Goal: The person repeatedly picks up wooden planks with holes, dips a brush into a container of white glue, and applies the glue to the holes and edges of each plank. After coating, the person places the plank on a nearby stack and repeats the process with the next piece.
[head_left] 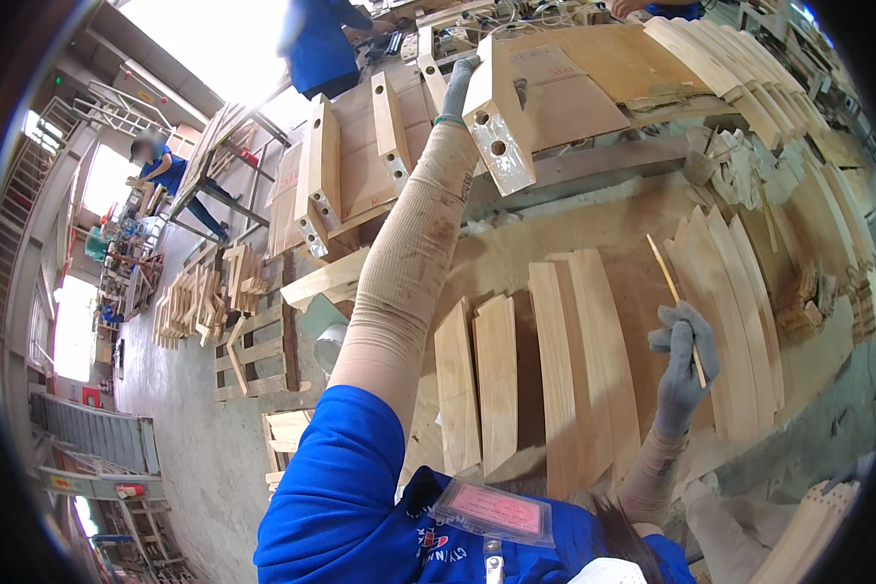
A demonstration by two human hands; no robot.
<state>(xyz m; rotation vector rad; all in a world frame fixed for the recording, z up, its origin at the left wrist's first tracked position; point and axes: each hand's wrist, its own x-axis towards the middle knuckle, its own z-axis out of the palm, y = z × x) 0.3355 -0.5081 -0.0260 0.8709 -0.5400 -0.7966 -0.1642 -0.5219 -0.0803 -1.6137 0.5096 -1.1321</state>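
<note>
My left hand [459,86], in a grey glove, is stretched far forward and closed on the side of a pale wooden piece [501,122]. The near end of that piece has round holes and a shiny, wet-looking coating. A thin wooden stick [664,268] is gripped in my gloved right hand [686,365], its tip pointing up and forward. To the left of the held piece, more drilled wooden pieces [389,131] lie on cardboard [355,156]. Below my right hand's level and to its left, several flat wooden boards [584,370] stand side by side.
Curved boards [725,311] stand in a row at the right, near crumpled plastic [749,161]. Wooden frames [209,297] and a pallet [258,346] sit on the floor at the left. One co-worker [316,44] stands at the bench's far side; another [170,175] works farther off.
</note>
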